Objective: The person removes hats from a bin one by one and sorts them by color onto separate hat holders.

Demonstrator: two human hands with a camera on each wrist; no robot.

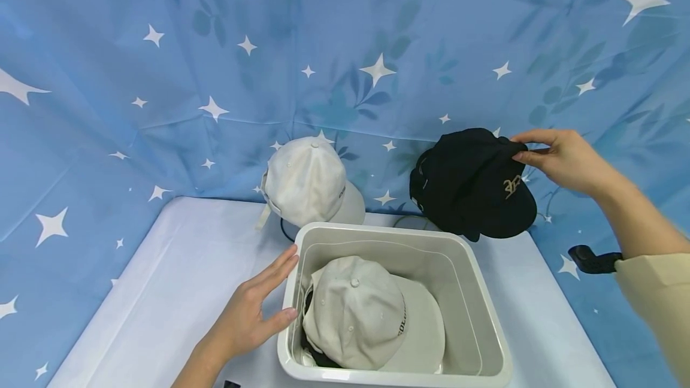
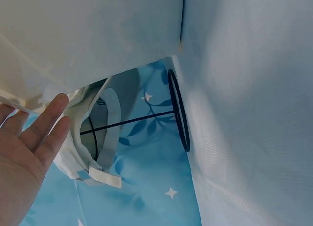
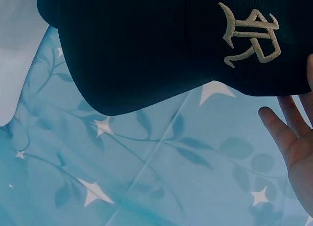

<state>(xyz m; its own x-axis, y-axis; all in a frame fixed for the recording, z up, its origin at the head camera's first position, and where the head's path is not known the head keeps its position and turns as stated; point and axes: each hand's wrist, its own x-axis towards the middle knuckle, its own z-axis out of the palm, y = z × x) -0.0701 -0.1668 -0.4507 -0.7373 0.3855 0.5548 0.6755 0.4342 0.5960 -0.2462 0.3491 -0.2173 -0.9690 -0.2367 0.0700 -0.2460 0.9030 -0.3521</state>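
My right hand [image 1: 571, 157] pinches the crown of a black baseball cap [image 1: 469, 184] between thumb and fingertips, at the back right. Gold embroidered lettering [image 3: 254, 35] shows large on its front in the right wrist view. My left hand [image 1: 250, 304] lies with fingers extended along the left rim of a pale grey plastic bin [image 1: 487, 316], fingertips right at the edge. Inside that bin rests a beige cap [image 1: 356, 310], brim to the right, with something dark partly hidden beneath it.
Behind the bin, a white cap [image 1: 307, 181] hangs on a black wire stand [image 2: 132, 122] with a ring base. A white-covered table [image 1: 178, 268] carries everything. Blue fabric with white stars [image 1: 302, 29] rises behind and at the sides.
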